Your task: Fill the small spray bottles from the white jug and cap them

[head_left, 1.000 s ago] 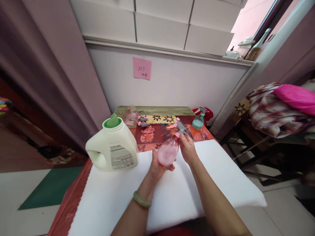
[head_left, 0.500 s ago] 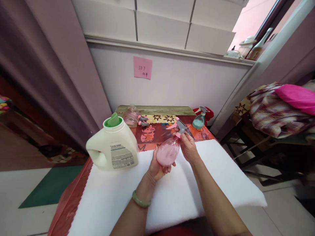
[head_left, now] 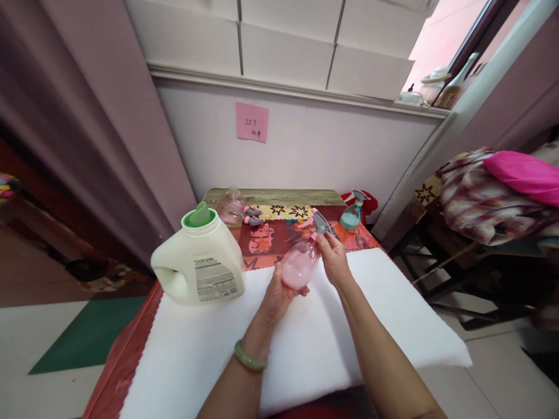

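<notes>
Cradling pink bottle (head_left: 300, 269) from beneath with left grip (head_left: 276, 295), curled partway round lower body, likely to bear weight. Pinching neck (head_left: 313, 236) just under spray head (head_left: 322, 223) with right grip (head_left: 334, 259), drawn in snugly, probably to steady top. Held tilted above white pad (head_left: 310, 349) on desk (head_left: 131, 343), spray head uppermost, perhaps to pool contents low. To left, upright at pad's edge: jug (head_left: 197, 256), clear of both forearms, probably for elbow room. To right, past pad: teal bottle (head_left: 350, 217), well apart.
</notes>
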The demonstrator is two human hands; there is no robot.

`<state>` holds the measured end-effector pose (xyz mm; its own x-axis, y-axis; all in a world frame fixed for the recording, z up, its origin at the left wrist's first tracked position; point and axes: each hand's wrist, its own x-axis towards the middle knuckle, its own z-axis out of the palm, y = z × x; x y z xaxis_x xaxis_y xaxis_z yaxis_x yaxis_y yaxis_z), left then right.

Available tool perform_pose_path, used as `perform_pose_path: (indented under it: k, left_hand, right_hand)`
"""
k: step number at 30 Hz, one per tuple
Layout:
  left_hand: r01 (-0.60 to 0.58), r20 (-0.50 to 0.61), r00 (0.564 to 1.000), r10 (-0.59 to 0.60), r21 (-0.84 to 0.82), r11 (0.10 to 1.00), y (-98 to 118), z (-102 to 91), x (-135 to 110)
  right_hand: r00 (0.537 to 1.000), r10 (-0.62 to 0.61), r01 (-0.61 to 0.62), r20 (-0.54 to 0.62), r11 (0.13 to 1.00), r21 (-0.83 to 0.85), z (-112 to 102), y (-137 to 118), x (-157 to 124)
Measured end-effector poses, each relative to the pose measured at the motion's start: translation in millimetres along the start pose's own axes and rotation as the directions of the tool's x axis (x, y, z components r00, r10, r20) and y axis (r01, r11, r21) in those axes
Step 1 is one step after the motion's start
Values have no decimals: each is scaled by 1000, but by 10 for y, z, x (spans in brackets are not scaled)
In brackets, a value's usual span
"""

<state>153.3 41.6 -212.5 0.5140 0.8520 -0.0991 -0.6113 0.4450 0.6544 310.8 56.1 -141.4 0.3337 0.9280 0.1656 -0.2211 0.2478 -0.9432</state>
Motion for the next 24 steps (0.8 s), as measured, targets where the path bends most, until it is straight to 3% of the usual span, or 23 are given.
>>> perform_pose_path:
  k: [4, 13, 18, 21, 24]
  left_hand:
    - [-195, -80, 976, 202, 92, 976, 20, 81, -41]
    - [-349, -62, 928, 367, 197, 916, -53, 62, 3]
    - [-308, -33, 948, 316, 155, 939, -41, 40, -21]
    - [-202, 17, 979, 201, 81, 976, -6, 40, -65]
    - [-83, 73, 994, 80, 33, 996, 37, 48, -103]
  right_hand:
    - [991, 16, -10, -131, 999, 47, 28, 2, 26]
    - [975, 30, -11, -221, 996, 87, 107, 34, 45]
    - [981, 0, 0, -194, 1000, 1, 167, -1, -18]
    - [996, 27, -31, -86, 998, -48, 167, -93, -81]
    - [996, 64, -66, 57, 997, 27, 138, -183, -120]
